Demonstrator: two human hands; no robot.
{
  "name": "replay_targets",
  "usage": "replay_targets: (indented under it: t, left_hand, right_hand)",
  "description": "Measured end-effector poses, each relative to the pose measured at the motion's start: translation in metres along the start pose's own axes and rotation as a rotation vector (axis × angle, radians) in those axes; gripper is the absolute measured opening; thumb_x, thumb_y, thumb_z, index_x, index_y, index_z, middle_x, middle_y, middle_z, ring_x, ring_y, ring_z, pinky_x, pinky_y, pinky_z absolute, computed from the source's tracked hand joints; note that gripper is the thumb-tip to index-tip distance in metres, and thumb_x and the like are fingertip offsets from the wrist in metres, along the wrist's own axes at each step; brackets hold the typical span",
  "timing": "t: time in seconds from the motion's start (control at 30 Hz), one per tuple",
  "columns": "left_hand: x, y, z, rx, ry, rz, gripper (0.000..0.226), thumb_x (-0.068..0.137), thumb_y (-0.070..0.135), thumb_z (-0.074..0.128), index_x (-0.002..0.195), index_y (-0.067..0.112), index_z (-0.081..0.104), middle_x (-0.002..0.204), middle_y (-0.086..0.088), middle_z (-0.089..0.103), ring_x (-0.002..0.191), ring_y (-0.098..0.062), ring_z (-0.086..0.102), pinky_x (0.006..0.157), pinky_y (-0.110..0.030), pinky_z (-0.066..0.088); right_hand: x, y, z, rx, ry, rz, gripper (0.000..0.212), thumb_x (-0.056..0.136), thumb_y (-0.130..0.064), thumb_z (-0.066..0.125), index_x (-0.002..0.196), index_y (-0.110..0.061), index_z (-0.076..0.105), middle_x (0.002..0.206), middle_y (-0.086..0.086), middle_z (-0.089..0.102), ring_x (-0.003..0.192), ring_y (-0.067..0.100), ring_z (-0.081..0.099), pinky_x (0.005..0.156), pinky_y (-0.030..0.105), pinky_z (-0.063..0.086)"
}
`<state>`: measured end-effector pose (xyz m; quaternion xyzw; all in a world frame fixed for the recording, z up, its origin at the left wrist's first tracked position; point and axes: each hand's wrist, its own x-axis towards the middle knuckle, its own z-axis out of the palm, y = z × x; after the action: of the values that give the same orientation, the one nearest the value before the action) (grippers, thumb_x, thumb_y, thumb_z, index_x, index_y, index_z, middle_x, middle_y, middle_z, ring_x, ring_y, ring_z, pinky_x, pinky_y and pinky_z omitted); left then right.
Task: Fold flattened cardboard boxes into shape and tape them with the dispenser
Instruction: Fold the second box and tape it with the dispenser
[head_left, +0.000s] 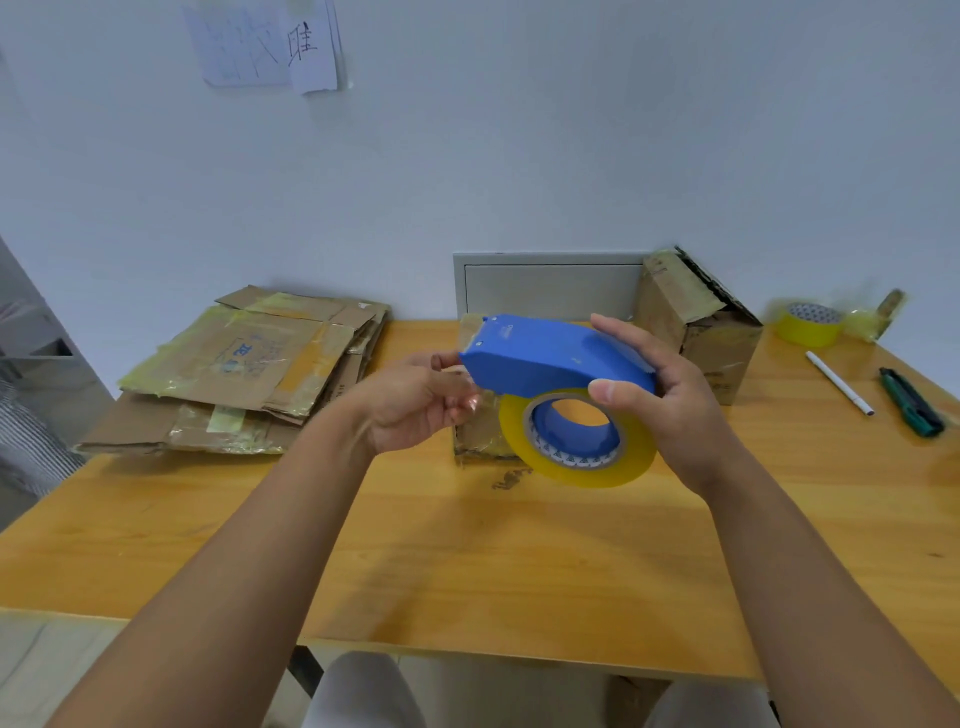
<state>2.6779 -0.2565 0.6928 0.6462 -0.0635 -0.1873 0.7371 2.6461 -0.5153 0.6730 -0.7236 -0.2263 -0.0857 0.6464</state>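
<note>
My right hand (670, 410) grips the blue tape dispenser (540, 358) over the table's middle, thumb on its near side and fingers across its top. Its yellow tape roll (576, 462) hangs below. My left hand (421, 402) pinches the clear tape end at the dispenser's front. Behind the dispenser stands a small folded cardboard box (480, 436), mostly hidden. A stack of flattened cardboard boxes (244, 369) lies at the back left. A larger taped box (696, 317) stands at the back right.
On the wooden table (467, 561), far right, lie a spare yellow tape roll (810, 325), a white pen (839, 383) and a green utility knife (911, 402). A wall runs behind the table. A grey panel (550, 286) leans against it.
</note>
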Motion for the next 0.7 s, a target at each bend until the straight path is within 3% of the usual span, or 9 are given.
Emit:
replay_targets:
  t: [0.07,0.17,0.23,0.37,0.47,0.6,0.7]
  left_hand:
    - [-0.002,0.007,-0.006,-0.002,0.013,-0.024,0.046,0.09,-0.017,0.047,0.131,0.004,0.055,0.089,-0.01,0.066,0.062,-0.012,0.057,0.055,-0.02,0.048]
    - [-0.006,0.009,-0.006,0.088,0.011,-0.062,0.049,0.088,-0.018,0.049,0.13,0.007,0.055,0.089,-0.011,0.067,0.062,-0.011,0.059,0.055,-0.02,0.049]
    - [-0.005,0.009,-0.004,0.12,0.016,-0.073,0.047,0.088,-0.016,0.051,0.128,0.009,0.056,0.088,-0.01,0.067,0.063,-0.012,0.057,0.056,-0.02,0.049]
    - [-0.005,0.007,-0.002,0.28,0.047,-0.094,0.045,0.092,-0.014,0.051,0.128,0.012,0.055,0.1,-0.012,0.062,0.067,-0.013,0.058,0.057,-0.021,0.051]
    - [-0.005,0.001,-0.001,0.358,0.026,-0.093,0.053,0.09,-0.017,0.053,0.133,0.013,0.055,0.104,-0.008,0.064,0.07,-0.01,0.064,0.061,-0.021,0.052]
    - [-0.006,-0.001,-0.001,0.346,-0.012,-0.119,0.037,0.09,-0.012,0.057,0.126,-0.006,0.058,0.092,-0.008,0.066,0.069,-0.008,0.062,0.06,-0.018,0.052]
    - [-0.007,0.001,-0.002,0.256,0.002,-0.127,0.043,0.09,-0.006,0.059,0.13,-0.019,0.048,0.081,-0.009,0.067,0.069,-0.012,0.064,0.061,-0.018,0.054]
  right_hand:
    - [-0.001,-0.001,-0.004,-0.056,-0.027,0.03,0.052,0.074,-0.033,0.075,0.125,-0.041,0.064,0.121,-0.023,0.062,0.105,-0.003,0.062,0.08,0.011,0.048]
    - [-0.001,-0.004,-0.01,-0.124,-0.075,0.061,0.052,0.075,-0.038,0.082,0.124,-0.042,0.064,0.119,-0.033,0.062,0.106,-0.01,0.059,0.079,0.004,0.044]
    - [0.0,-0.007,-0.013,-0.182,-0.095,0.082,0.055,0.074,-0.045,0.075,0.127,-0.046,0.061,0.122,-0.035,0.058,0.107,-0.015,0.055,0.079,0.001,0.041]
    - [0.002,-0.01,-0.017,-0.279,-0.19,0.107,0.058,0.072,-0.052,0.069,0.129,-0.052,0.057,0.126,-0.034,0.054,0.109,-0.013,0.055,0.08,0.003,0.042]
    - [-0.001,-0.012,-0.018,-0.266,-0.157,0.075,0.054,0.074,-0.047,0.069,0.127,-0.05,0.06,0.122,-0.034,0.057,0.107,-0.011,0.056,0.08,0.004,0.043]
    - [-0.004,-0.012,-0.021,-0.187,-0.099,0.018,0.046,0.076,-0.04,0.071,0.12,-0.048,0.064,0.119,-0.032,0.062,0.11,-0.004,0.059,0.084,0.009,0.046]
    - [-0.004,-0.015,-0.022,-0.157,-0.077,-0.008,0.044,0.077,-0.034,0.069,0.119,-0.042,0.064,0.113,-0.032,0.064,0.105,-0.003,0.062,0.082,0.011,0.048]
